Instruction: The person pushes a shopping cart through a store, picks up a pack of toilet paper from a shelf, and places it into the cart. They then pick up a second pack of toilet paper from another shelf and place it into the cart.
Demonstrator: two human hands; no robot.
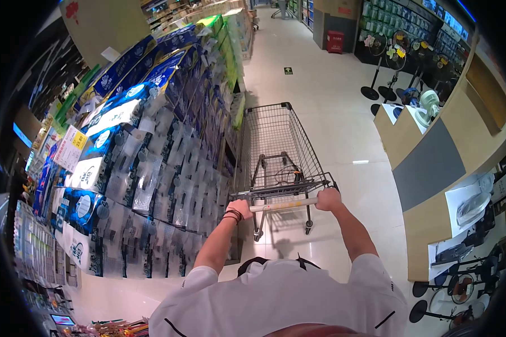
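A wire shopping cart [272, 132] stands in front of me on the tiled floor, its basket pointing up the aisle. Its pale handle bar [284, 205] runs across between my hands. My left hand [240, 209], with dark bands at the wrist, is closed around the left end of the bar. Around the right end, my right hand [328, 199] is closed too. The basket holds no goods that I can make out; a dark, thin tangle shows near its handle end.
Stacked blue and clear packs [146, 174] rise close along the cart's left side, with a price sign [71, 148]. At the right is a curved wooden display [427, 168]; standing fans [396, 53] are behind it. A red bin [335, 42] stands farther up the aisle.
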